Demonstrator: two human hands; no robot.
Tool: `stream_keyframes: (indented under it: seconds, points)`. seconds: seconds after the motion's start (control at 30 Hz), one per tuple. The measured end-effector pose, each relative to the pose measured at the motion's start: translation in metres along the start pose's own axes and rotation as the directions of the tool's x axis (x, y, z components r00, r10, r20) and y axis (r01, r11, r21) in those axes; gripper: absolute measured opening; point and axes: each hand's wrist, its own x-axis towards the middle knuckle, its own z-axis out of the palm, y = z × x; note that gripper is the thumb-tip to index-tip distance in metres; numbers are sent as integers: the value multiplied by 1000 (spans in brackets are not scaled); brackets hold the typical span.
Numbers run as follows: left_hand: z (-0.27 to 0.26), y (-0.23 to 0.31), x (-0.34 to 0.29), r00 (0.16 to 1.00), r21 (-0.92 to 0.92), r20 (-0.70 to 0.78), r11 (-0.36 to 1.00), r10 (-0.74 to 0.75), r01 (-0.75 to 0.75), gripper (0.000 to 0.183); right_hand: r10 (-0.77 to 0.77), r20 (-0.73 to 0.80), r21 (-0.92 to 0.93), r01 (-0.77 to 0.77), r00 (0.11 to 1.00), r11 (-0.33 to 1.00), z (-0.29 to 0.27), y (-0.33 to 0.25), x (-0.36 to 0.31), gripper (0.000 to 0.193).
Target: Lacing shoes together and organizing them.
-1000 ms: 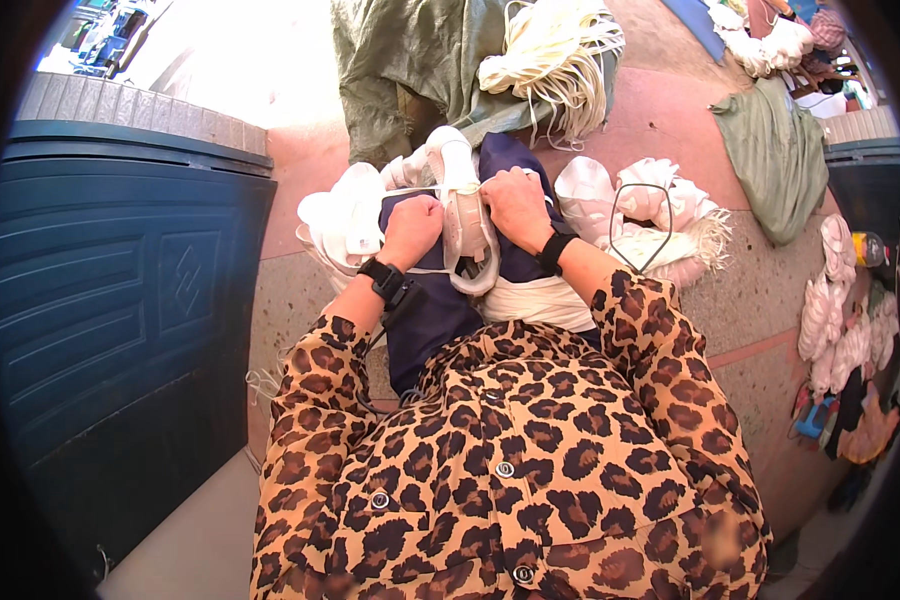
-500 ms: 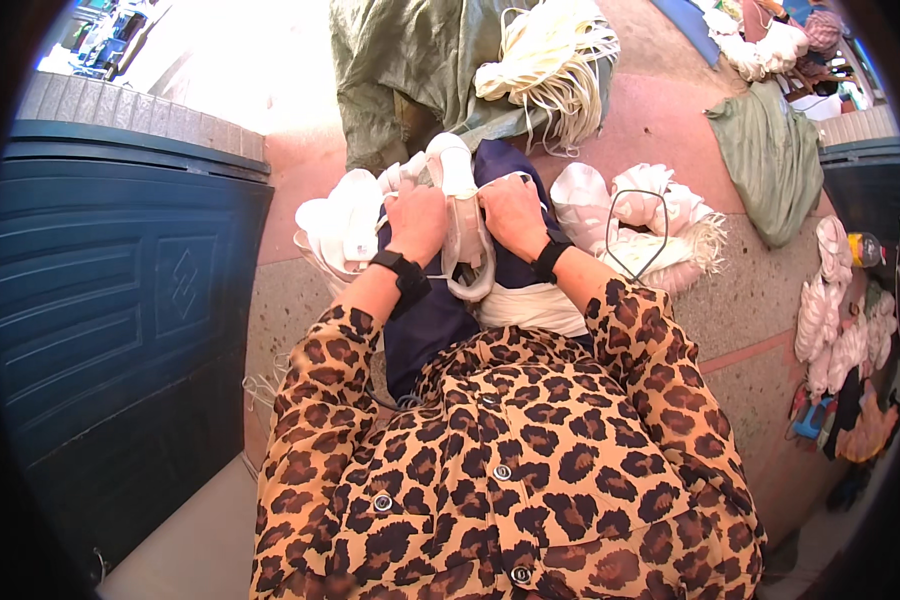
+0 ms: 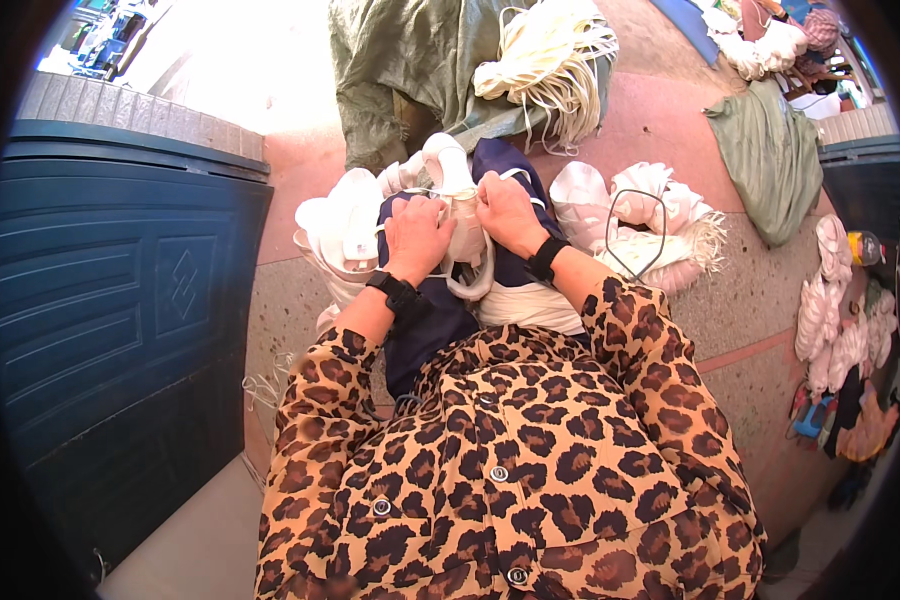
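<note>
A white shoe (image 3: pixel 460 222) rests between my knees, its rounded end away from me and a pale loop-shaped edge toward my body. My left hand (image 3: pixel 417 238) is closed at its left side, fingers curled and fingertips against the upper. At the right side, my right hand (image 3: pixel 511 215) pinches with thumb and forefinger. A thin white lace (image 3: pixel 516 174) runs out past my right hand over the navy trouser leg (image 3: pixel 500 155). Both hands appear to grip lacing, though the fingertips partly hide it. Other white shoes (image 3: pixel 345 220) are grouped beside my left leg.
A bundle of cream laces (image 3: pixel 550 65) lies on a green sack (image 3: pixel 410 60) ahead. White shoes (image 3: pixel 650 195) with a dark wire loop (image 3: pixel 663 235) sit at my right. A blue panelled door (image 3: pixel 120 270) stands left. Far right are white bundles (image 3: pixel 820 310) and a bottle (image 3: pixel 867 249).
My left hand has drawn back slightly toward my body along the shoe. My right hand has turned a little, its thumb and forefinger now closer to the shoe's middle.
</note>
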Motion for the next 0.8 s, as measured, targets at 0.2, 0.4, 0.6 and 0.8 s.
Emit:
stream_keyframes:
  seconds: [0.2, 0.4, 0.6, 0.8]
  points:
    - [1, 14, 38, 948, 194, 51, 928, 314, -318, 16, -18, 3, 36, 18, 1000, 999, -4, 2, -2, 9]
    - [6, 8, 59, 911, 31, -130, 920, 392, -392, 9, -195, 48, -64, 198, 980, 978, -4, 4, 1, 7]
    - [1, 1, 65, 973, -103, 148, 981, 177, -162, 10, -249, 261, -301, 324, 933, 897, -3, -1, 7, 9]
    - [7, 3, 59, 894, 141, 290, 909, 342, -393, 11, -241, 164, -177, 269, 956, 947, -2, 7, 6, 9]
